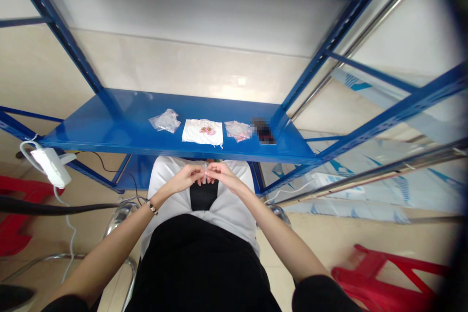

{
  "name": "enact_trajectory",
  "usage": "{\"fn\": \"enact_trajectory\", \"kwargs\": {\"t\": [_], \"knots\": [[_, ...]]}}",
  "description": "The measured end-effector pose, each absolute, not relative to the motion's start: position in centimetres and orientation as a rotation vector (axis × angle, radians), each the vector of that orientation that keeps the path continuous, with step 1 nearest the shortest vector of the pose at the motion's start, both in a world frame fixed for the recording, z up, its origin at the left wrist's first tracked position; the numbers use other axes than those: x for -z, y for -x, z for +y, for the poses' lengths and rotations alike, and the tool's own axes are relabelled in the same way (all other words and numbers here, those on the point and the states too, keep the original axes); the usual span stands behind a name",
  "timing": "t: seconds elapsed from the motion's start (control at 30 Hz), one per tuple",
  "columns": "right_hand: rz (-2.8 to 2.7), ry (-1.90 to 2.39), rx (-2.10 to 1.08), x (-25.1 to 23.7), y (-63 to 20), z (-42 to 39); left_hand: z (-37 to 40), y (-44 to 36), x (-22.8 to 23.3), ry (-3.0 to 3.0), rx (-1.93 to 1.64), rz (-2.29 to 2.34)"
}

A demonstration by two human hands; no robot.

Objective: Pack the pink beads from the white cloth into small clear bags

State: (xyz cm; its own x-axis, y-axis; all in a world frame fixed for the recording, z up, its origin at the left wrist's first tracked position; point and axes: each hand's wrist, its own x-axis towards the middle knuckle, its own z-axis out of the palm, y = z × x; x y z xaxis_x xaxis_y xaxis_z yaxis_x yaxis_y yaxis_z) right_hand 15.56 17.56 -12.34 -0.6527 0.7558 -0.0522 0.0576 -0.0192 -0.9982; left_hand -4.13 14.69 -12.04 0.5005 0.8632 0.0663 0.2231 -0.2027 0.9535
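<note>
Over my lap, just in front of the shelf edge, my left hand [193, 174] and my right hand [219, 173] meet with fingertips pinched together. Between them is a small, clear piece [205, 175] that looks like a plastic bag; the fingers cover most of it. On the blue shelf [127, 129] ahead lies a white cloth [192, 131] with a small heap of pink and greenish pieces [207, 130]. To its left are crumpled clear plastic bags [166, 121]. A clear bag with pink pieces [239, 131] lies on its right.
A dark, partly blurred-out object [265, 131] lies at the shelf's right end. A white power strip [51, 166] hangs by the left post, with cables below. Red stools [380, 273] stand on the floor at both sides. Blue uprights frame the shelf.
</note>
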Motion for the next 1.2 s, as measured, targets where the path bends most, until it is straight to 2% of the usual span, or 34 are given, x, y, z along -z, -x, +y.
{"fn": "enact_trajectory", "kwargs": {"t": [0.13, 0.4, 0.6, 0.8, 1.03, 1.2], "knots": [[-1.796, 0.883, -1.630, 12.6, -15.4, 17.9, 14.5, 3.9, 12.0, -1.785, -0.775, 1.027], [-1.995, 0.948, -1.182, 14.2, -14.5, 17.7, 13.6, 3.0, 13.2, -2.080, -0.737, 1.413], [-1.875, 1.157, -1.059, 15.1, -14.7, 18.9, 14.2, 3.2, 12.9, -2.113, -0.824, 1.649], [-1.939, 1.203, -0.912, 15.3, -15.4, 18.0, 13.4, 3.1, 12.6, -2.192, -0.796, 1.686], [-1.966, 1.161, -1.065, 14.9, -15.0, 17.4, 11.7, 1.0, 13.3, -2.364, -0.708, 1.674], [-2.009, 1.208, -0.895, 14.1, -15.2, 17.1, 11.5, 1.5, 13.2, -2.323, -0.715, 1.828]]}}
